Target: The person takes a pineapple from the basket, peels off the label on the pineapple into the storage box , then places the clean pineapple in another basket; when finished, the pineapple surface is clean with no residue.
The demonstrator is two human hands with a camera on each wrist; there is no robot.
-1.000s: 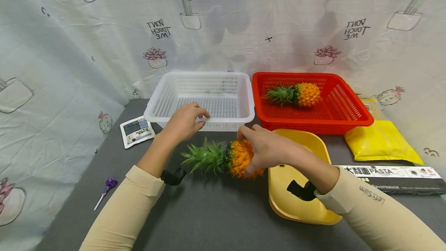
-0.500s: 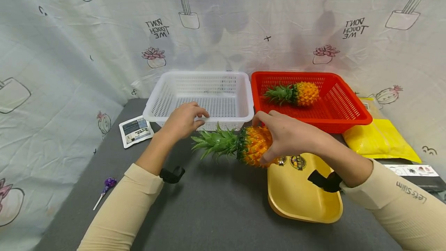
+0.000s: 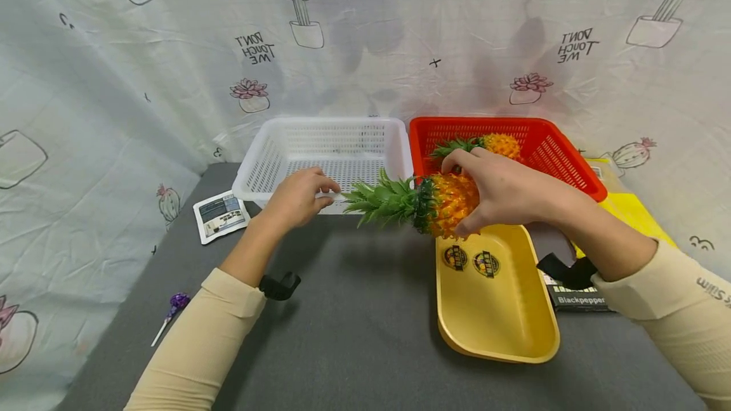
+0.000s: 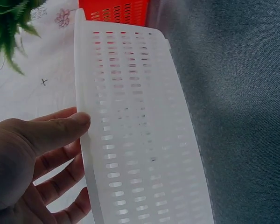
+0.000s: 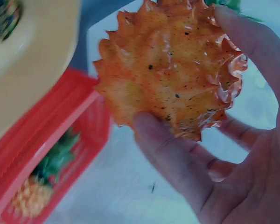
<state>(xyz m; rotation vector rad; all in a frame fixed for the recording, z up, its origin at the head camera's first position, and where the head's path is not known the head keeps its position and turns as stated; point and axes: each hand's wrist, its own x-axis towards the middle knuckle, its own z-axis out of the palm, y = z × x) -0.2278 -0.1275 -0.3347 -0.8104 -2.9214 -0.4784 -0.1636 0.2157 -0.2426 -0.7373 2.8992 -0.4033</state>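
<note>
My right hand [image 3: 499, 186] grips a pineapple [image 3: 454, 198] by its orange body, holding it sideways in the air with the green leaves towards the left. In the right wrist view, fingers and thumb wrap around the pineapple's base [image 5: 163, 70]. My left hand [image 3: 299, 198] pinches the near rim of the white basket [image 3: 257, 195]; in the left wrist view the thumb lies on the basket's rim [image 4: 86, 154] and the fingers are behind it. Another pineapple [image 3: 502, 144] lies in the red basket [image 3: 548, 138], partly hidden behind my right hand.
A yellow bin [image 3: 497, 316] stands front right. Beyond it are a black box [image 3: 579, 302] and a yellow bag [image 3: 636, 211], both partly covered by my right arm. At left lie a white pouch [image 3: 221, 215] and a purple lollipop [image 3: 178, 302].
My right hand has lifted the pineapple off the table and carried it up, away and to the right, towards the red basket. My left hand has stayed at the white basket's rim.
</note>
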